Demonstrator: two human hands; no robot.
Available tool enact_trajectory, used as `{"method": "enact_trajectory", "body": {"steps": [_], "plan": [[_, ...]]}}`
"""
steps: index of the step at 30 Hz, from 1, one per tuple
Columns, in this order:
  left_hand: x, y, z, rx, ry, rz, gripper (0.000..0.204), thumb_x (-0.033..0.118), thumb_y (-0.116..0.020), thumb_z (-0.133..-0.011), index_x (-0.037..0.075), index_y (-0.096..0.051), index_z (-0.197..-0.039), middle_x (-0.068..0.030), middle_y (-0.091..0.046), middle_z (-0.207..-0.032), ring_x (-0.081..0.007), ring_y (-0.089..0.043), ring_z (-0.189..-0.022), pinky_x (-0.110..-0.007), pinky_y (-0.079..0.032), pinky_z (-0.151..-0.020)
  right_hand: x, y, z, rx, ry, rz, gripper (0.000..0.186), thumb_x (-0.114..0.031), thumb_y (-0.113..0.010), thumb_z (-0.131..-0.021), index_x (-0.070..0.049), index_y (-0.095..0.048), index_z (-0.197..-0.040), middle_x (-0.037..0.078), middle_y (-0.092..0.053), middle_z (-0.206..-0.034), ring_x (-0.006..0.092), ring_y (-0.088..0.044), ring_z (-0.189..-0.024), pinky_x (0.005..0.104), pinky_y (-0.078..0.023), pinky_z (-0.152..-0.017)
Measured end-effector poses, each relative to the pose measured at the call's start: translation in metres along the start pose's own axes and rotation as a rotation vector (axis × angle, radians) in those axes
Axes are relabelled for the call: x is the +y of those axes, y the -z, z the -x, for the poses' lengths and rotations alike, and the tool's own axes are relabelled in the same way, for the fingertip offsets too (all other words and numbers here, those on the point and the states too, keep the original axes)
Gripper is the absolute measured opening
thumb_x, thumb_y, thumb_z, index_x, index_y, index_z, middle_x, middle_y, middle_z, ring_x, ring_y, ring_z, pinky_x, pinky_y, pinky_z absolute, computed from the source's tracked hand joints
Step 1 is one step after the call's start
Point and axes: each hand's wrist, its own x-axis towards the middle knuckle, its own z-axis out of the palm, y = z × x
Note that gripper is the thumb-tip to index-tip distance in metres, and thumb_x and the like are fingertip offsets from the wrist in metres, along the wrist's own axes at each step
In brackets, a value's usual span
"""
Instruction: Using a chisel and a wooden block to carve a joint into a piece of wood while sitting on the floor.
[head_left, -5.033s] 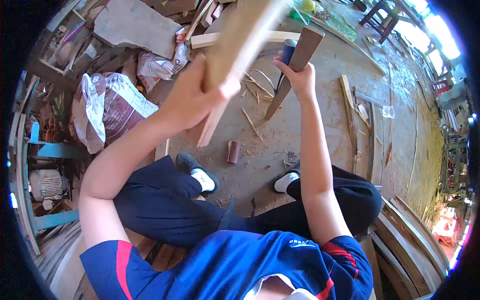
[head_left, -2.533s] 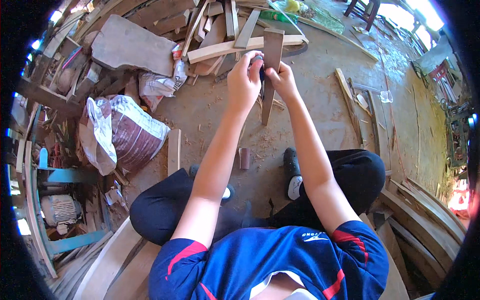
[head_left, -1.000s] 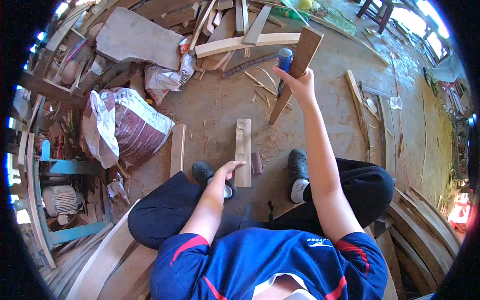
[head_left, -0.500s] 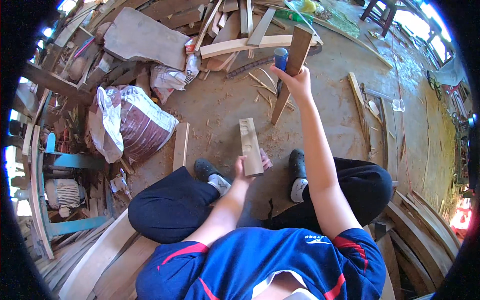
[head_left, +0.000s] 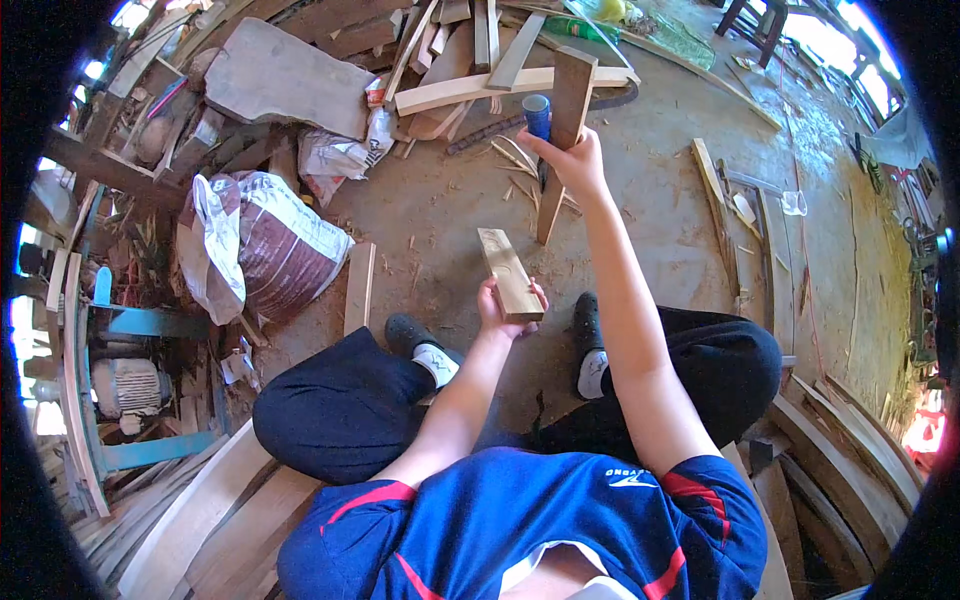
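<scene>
In my left hand (head_left: 512,303) is a short wooden block (head_left: 508,270), held low between my feet with fingers and thumb along its sides. Shallow round recesses mark its upper face. Farther out, my right hand (head_left: 577,163) is closed around a long, dark wooden board (head_left: 572,95), which slants steeply; whether its lower end touches the floor I cannot tell. The same hand grips a blue cylinder (head_left: 537,115), like a tool handle, beside the board. A narrow dark part shows below the fingers, but its kind is unclear.
A stuffed sack (head_left: 295,245) and a broad wooden slab (head_left: 290,80) lie at left. Scrap wood is heaped behind a curved wooden piece (head_left: 450,95). A motor (head_left: 130,388) sits in a blue frame at far left. Loose strips (head_left: 715,215) lie at right; shavings dot the floor.
My right hand has shifted slightly left with the board and blue cylinder. The block in my left hand has tilted and turned, and my grip now sits nearer its close end.
</scene>
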Motion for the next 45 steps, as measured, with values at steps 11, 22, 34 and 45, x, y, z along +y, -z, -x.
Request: {"method": "enact_trajectory", "body": {"steps": [11, 22, 34, 45], "plan": [[0.038, -0.014, 0.022, 0.704, 0.170, -0.565, 0.059, 0.058, -0.057, -0.072, 0.007, -0.046, -0.101, -0.0117, -0.049, -0.076, -0.0252, -0.052, -0.064, -0.041, -0.046, -0.054, -0.003, -0.012, 0.001, -0.011, 0.017, -0.005, 0.017, -0.014, -0.078, -0.073, -0.003, -0.067, -0.081, -0.004, -0.063, -0.071, 0.0041, -0.053, -0.064, 0.0217, -0.045, -0.061], [0.047, -0.243, 0.140, -0.218, -0.344, -0.759, 0.063, 0.047, -0.054, -0.079, -0.001, -0.039, -0.117, -0.0095, -0.046, -0.080, -0.0172, -0.052, -0.059, -0.029, -0.047, -0.051, -0.007, -0.008, -0.002, -0.046, 0.018, -0.078, 0.017, -0.013, -0.078, -0.072, -0.002, -0.068, -0.082, -0.001, -0.065, -0.073, 0.0050, -0.055, -0.064, 0.0223, -0.045, -0.059], [0.013, -0.266, 0.153, -0.172, -0.079, -0.926, 0.055, 0.052, -0.058, -0.074, 0.003, -0.047, -0.097, -0.0037, -0.045, -0.069, -0.0099, -0.047, -0.047, -0.022, -0.040, -0.044, -0.004, -0.005, 0.000, -0.039, 0.030, -0.032, 0.017, -0.012, -0.077, -0.072, -0.001, -0.069, -0.083, 0.001, -0.066, -0.072, 0.0053, -0.058, -0.064, 0.0225, -0.047, -0.060], [0.011, -0.280, 0.144, -0.226, 0.088, -0.766, 0.058, 0.053, -0.054, -0.077, 0.000, -0.046, -0.099, -0.0056, -0.046, -0.069, -0.0140, -0.050, -0.050, -0.025, -0.044, -0.046, 0.002, -0.001, 0.002, -0.048, 0.069, -0.032, 0.017, -0.011, -0.076, -0.073, -0.001, -0.068, -0.083, 0.001, -0.067, -0.074, 0.0058, -0.059, -0.065, 0.0229, -0.048, -0.061]]}}
